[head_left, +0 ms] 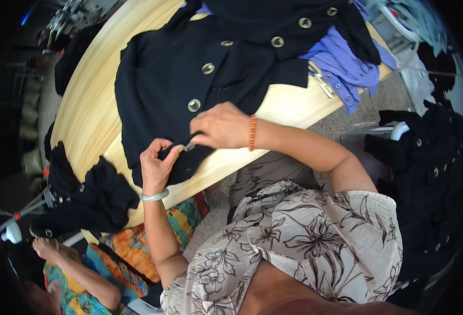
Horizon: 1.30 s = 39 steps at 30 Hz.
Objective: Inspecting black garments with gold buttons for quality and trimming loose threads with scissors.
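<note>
A black garment with large metallic buttons (158, 73) lies spread over the pale wooden table. My left hand (157, 160) pinches its near edge between thumb and fingers. Just to the right, my right hand (223, 126) is closed on the same edge, fingers bent and thumb under the cloth. A shiny button (189, 147) shows between the two hands, partly covered by the fingers. Other buttons run up the garment in two rows, one of them a button (194, 105) just beyond my hands.
Metal thread snips (321, 81) lie at the table's right side beside purple cloth (347, 63) with eyelets. More black buttoned garments (425, 178) hang at the right. At the lower left, a co-worker's hand (45, 248) is by another black garment (92, 194). The wooden table (87, 100) has a curved-looking edge.
</note>
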{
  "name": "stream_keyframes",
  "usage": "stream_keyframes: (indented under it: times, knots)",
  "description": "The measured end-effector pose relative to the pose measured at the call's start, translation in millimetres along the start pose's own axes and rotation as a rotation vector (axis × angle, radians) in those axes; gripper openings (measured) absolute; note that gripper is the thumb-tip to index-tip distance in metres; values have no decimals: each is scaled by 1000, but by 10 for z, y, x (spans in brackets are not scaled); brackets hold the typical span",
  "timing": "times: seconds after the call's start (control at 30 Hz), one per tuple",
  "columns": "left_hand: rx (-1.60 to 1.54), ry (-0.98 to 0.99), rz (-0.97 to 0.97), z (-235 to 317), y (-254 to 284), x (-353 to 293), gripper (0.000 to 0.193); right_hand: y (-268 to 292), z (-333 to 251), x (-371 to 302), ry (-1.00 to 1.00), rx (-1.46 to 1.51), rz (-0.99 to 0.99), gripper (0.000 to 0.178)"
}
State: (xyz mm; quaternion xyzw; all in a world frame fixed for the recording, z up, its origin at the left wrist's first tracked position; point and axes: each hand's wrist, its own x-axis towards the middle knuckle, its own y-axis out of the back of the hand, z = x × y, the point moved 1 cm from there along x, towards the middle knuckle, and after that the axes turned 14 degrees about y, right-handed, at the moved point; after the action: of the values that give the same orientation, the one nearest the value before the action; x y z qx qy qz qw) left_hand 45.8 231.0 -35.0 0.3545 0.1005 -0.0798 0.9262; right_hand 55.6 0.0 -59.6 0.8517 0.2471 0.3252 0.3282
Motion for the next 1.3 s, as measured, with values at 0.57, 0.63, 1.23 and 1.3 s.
stream_keyframes:
  times: [0.57, 0.63, 1.23, 1.3]
  knots:
    - [191, -125, 91, 613, -449, 500, 16, 81, -27, -198, 19, -99, 170, 15]
    - [90, -13, -35, 504, -429, 534, 16, 59, 4, -223, 11, -97, 168, 14]
    - [-431, 109, -303, 462, -341, 229, 33, 7, -9, -152, -9, -76, 187, 38]
    - [-117, -204, -205, 506, -352, 159, 50, 40, 85, -144, -50, -25, 126, 34]
